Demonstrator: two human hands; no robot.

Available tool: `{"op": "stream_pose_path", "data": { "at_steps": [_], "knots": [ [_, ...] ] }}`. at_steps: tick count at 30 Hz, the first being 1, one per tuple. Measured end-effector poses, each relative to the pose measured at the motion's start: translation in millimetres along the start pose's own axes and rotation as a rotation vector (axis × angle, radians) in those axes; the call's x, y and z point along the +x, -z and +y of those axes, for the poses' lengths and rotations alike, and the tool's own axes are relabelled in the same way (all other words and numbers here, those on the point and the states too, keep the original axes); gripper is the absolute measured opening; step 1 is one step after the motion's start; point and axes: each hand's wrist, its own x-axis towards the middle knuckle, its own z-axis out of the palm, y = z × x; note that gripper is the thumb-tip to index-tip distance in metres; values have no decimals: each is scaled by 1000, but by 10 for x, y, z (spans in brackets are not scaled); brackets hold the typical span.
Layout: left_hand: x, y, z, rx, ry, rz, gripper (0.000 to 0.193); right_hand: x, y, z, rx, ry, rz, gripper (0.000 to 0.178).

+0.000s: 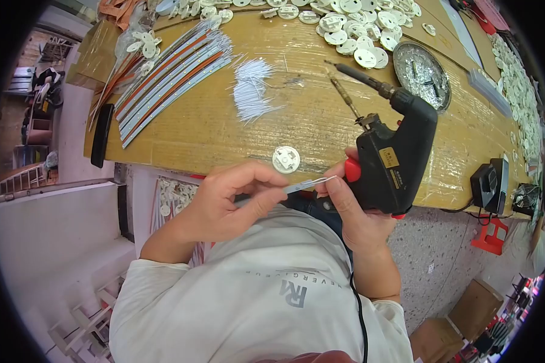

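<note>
My left hand [233,196] pinches a narrow white LED strip [298,186] between thumb and fingers, near the table's front edge. At the strip's right end, thin white wires [326,179] reach the fingertips of my right hand [360,215]. That same hand is closed around a black soldering gun [399,148] with a red trigger, its tip and feed tube pointing up and left. Thumb and forefinger of the right hand also pinch the wires. Just beyond the strip, a round white plastic disc [286,159] lies on the table.
A bundle of white and orange LED strips [172,78] lies at the far left, beside a pile of short white wires [252,91]. White discs [351,30] heap along the back. A round metal dish [422,75] sits behind the gun; a small black fan [525,198] is at right.
</note>
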Motion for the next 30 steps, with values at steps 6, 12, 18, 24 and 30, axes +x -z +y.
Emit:
{"op": "stream_pose_path", "data": {
  "at_steps": [6, 12, 18, 24, 30],
  "knots": [
    [107, -133, 21, -93, -28, -62, 20, -38, 0, -31, 110, -122, -50, 47],
    [215, -94, -26, -114, 85, -308, 13, 5, 60, -207, 147, -243, -83, 33],
    [99, -263, -173, -168, 203, -52, 12, 28, 133, -153, 164, -224, -91, 16],
    [43, -314, -238, -192, 187, 72, 7, -54, 75, -25, 337, -109, -142, 26],
    [112, -320, -298, -95, 106, 47, 3, -69, 61, 56, 261, -103, -137, 40]
  ]
}}
